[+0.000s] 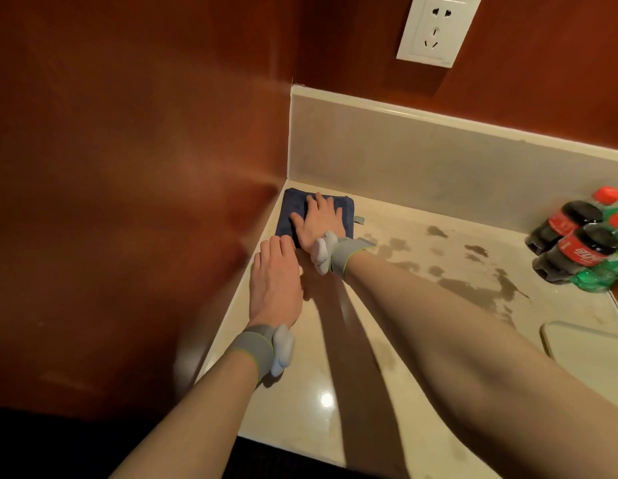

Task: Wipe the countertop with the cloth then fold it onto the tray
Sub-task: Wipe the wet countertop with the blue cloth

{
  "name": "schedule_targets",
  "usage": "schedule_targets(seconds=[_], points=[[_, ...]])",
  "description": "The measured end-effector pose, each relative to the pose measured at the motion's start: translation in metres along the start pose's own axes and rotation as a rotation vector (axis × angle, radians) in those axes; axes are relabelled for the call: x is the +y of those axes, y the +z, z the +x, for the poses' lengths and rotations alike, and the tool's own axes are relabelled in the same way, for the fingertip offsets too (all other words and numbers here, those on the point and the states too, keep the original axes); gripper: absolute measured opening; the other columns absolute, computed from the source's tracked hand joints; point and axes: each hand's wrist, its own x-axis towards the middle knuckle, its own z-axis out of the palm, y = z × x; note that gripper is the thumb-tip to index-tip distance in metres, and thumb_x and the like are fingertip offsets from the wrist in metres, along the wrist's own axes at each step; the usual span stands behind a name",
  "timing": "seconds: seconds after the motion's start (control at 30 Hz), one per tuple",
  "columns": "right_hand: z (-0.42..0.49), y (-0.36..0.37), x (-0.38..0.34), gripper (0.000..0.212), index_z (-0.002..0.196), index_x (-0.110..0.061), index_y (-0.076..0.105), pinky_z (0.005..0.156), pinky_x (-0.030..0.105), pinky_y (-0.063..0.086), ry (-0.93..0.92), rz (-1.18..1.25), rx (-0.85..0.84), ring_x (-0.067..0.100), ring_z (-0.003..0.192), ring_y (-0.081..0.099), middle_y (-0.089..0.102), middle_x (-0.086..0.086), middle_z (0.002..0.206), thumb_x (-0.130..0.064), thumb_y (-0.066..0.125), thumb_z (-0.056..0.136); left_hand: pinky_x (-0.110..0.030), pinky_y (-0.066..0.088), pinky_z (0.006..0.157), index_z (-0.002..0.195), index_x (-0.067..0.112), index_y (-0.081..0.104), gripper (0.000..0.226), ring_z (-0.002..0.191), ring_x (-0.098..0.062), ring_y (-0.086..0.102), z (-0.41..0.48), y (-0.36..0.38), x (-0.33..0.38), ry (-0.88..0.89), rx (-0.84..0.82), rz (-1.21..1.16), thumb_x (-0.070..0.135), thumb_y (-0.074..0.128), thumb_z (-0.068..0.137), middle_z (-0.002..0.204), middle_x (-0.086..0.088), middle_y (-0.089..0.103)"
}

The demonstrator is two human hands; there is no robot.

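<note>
Bottles of dark cola with red caps and labels (573, 236), bundled with green ones (601, 274), stood at the countertop's right edge against the backsplash. Near its front right corner lay your pale, rounded-corner tray (584, 354), nothing visible on it. Your folded dark blue cloth (290, 212) sat in the far left corner of the glossy beige stone countertop (335, 375). Your right hand (318, 223) lay flat on it, fingers spread, gripping nothing. Your left hand (274, 281) rested open, palm down, on the countertop just before the cloth. Wet patches (473, 285) marked the middle.
</note>
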Motion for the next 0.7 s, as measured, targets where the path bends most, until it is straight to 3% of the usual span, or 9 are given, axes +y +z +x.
schedule_targets(seconds=[0.1, 0.2, 0.47, 0.7], points=[[-0.001, 0.02, 0.002, 0.069, 0.168, -0.011, 0.017, 0.132, 0.051, 0.005, 0.013, -0.052, 0.053, 0.033, 0.164, 0.007, 0.015, 0.009, 0.177, -0.049, 0.028, 0.112, -0.035, 0.042, 0.099, 0.121, 0.017, 0.048, 0.035, 0.114, -0.025, 0.049, -0.001, 0.0, 0.002, 0.023, -0.008, 0.021, 0.006, 0.063, 0.09, 0.123, -0.004, 0.053], [0.0, 0.029, 0.004, 0.07, 0.169, -0.014, 0.014, 0.132, 0.05, 0.001, 0.02, -0.076, 0.07, 0.032, 0.165, 0.005, 0.011, 0.008, 0.178, -0.052, 0.024, 0.111, -0.035, 0.042, 0.1, 0.12, 0.017, 0.049, 0.033, 0.115, -0.024, 0.049, 0.0, 0.0, 0.001, 0.007, 0.005, 0.002, 0.005, 0.058, 0.091, 0.123, -0.004, 0.054], [-0.002, 0.023, 0.012, 0.071, 0.17, -0.013, 0.012, 0.132, 0.05, 0.001, -0.057, -0.112, 0.06, 0.032, 0.165, 0.004, 0.009, 0.008, 0.179, -0.053, 0.022, 0.112, -0.036, 0.044, 0.098, 0.12, 0.015, 0.05, 0.037, 0.112, -0.027, 0.051, 0.0, -0.001, 0.002, -0.015, 0.02, -0.036, 0.001, 0.063, 0.087, 0.121, -0.006, 0.056], [-0.002, 0.019, 0.028, 0.071, 0.17, -0.016, 0.012, 0.133, 0.048, 0.003, -0.161, -0.138, 0.039, 0.029, 0.165, 0.003, 0.007, 0.006, 0.179, -0.054, 0.022, 0.112, -0.039, 0.045, 0.088, 0.109, 0.014, 0.052, 0.033, 0.102, -0.029, 0.052, 0.001, 0.002, 0.001, -0.029, 0.102, -0.045, -0.004, 0.041, 0.084, 0.11, -0.007, 0.056]])
